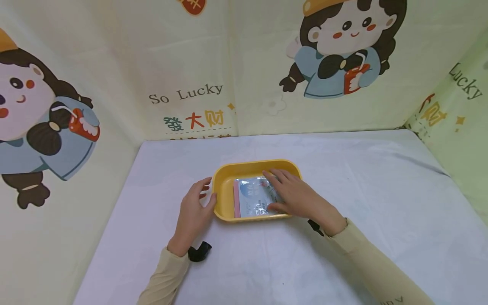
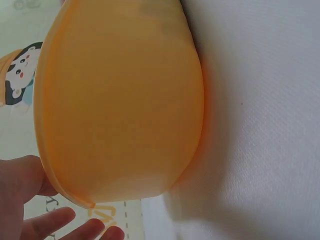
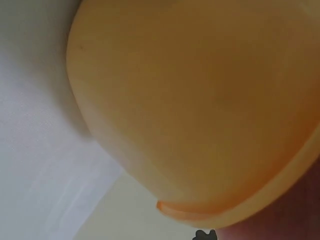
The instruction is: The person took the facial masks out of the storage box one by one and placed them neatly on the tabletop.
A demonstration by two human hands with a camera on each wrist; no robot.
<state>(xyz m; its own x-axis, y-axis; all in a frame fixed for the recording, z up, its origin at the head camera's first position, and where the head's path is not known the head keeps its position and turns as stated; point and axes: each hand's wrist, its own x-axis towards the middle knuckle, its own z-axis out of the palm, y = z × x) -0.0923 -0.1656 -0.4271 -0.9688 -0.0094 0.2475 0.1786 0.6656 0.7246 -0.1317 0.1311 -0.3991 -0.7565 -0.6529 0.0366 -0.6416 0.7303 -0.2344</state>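
Note:
A yellow plastic tray (image 1: 225, 171) with rounded corners sits on the white cloth. Inside it lies a flat, shiny, pale blue packet (image 1: 248, 195) with printing and a pink strip along its left edge. My right hand (image 1: 295, 192) reaches over the tray's right side, fingers and thumb spread over the right part of the packet, which they hide. At the tray's left end is my left hand (image 1: 194, 212), thumb at the rim and fingers loosely bent. The left wrist view shows those fingers (image 2: 85, 230) apart beside the rim; the right wrist view shows mostly the tray's outer wall (image 3: 190, 100).
A white cloth (image 1: 362, 178) covers the table. Cream fabric with cartoon figures and lettering (image 1: 187, 93) hangs behind and at both sides. Black wrist pieces (image 1: 200, 252) sit at both of my wrists, below beige sleeves (image 1: 167, 271).

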